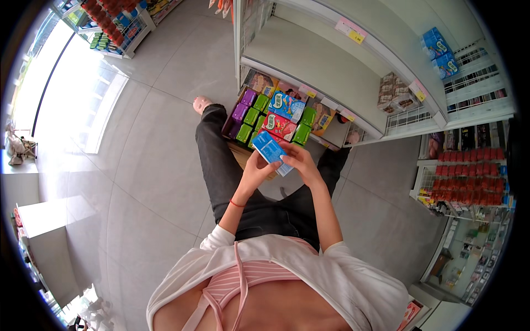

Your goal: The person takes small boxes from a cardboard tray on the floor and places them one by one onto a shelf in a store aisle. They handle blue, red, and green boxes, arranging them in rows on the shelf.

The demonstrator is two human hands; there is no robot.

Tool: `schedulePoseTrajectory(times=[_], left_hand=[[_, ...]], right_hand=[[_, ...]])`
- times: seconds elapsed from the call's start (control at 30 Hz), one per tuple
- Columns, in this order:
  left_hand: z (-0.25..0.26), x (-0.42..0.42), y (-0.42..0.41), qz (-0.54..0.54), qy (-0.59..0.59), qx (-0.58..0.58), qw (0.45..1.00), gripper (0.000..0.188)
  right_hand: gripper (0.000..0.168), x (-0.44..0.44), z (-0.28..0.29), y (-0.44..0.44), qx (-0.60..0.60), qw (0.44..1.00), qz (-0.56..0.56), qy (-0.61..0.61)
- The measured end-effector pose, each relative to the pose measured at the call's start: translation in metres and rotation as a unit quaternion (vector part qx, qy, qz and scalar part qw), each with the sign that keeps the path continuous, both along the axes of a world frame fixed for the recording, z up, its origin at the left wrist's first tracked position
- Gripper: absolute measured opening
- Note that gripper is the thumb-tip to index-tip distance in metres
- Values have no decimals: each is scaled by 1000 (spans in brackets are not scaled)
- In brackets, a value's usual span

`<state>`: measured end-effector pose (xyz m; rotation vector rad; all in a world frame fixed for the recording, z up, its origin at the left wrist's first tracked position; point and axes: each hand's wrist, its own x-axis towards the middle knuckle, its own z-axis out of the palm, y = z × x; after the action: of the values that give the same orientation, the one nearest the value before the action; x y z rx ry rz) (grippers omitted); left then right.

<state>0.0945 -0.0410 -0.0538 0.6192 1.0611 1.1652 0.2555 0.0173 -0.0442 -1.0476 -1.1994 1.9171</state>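
Observation:
Between my two hands is a blue drink carton pack [271,149], tilted, with a white side that bears print. My left hand [257,170] grips its lower left, the thumb along the near edge. On its right side, the fingers of my right hand [301,162] wrap around the carton pack. Just beyond my hands stands a box [226,129] filled with several green packs [251,116] and purple packs [239,112]. A red carton pack [279,125] and another blue carton pack [286,106] lie on top of these.
A white store shelf [314,62] with price tags rises ahead. Brown packs [395,93] and blue packs [443,53] stand on its levels. Brown-and-yellow cartons [322,118] sit on the bottom level. Racks of red packets [470,176] hang at right. Grey floor tiles [157,165] extend leftward.

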Motion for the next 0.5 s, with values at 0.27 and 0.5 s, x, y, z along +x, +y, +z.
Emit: schedulePoseTrajectory(times=[0.27, 0.5], left_hand=[[15, -7, 8, -40, 36, 43, 998, 58], [36, -10, 11, -104, 51, 86, 990, 59]], right_hand=[[32, 26, 14, 13, -1, 998, 7, -62], [60, 28, 41, 12, 151, 984, 83, -38]])
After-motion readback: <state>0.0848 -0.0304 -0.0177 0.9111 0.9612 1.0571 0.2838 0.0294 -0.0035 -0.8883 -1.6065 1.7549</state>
